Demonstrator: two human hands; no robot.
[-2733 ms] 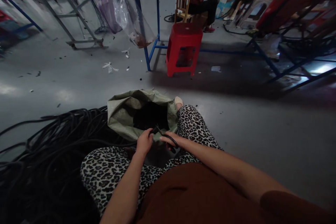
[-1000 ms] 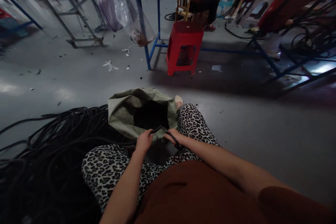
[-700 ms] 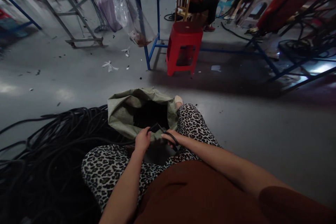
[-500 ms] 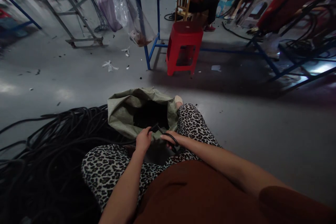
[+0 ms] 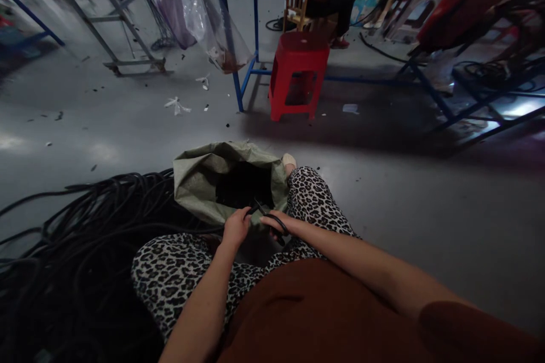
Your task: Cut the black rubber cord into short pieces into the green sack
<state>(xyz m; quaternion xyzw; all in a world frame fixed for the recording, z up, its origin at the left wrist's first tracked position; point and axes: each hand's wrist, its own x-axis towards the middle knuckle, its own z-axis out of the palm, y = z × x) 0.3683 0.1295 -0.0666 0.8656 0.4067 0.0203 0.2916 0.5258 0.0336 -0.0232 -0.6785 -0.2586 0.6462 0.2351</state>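
Black cord (image 5: 253, 210) between the left fingers (image 5: 244, 214), just beside the scissors (image 5: 264, 209).

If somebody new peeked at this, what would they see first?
Probably the bright red stool, standing beyond the sack near a blue table leg, and the leopard-print trousers on the person's legs. Next might come the open green sack in front of the person, with a big tangle of black cords to its left. Near its rim, the left hand grips a black cord and the right hand holds scissors.
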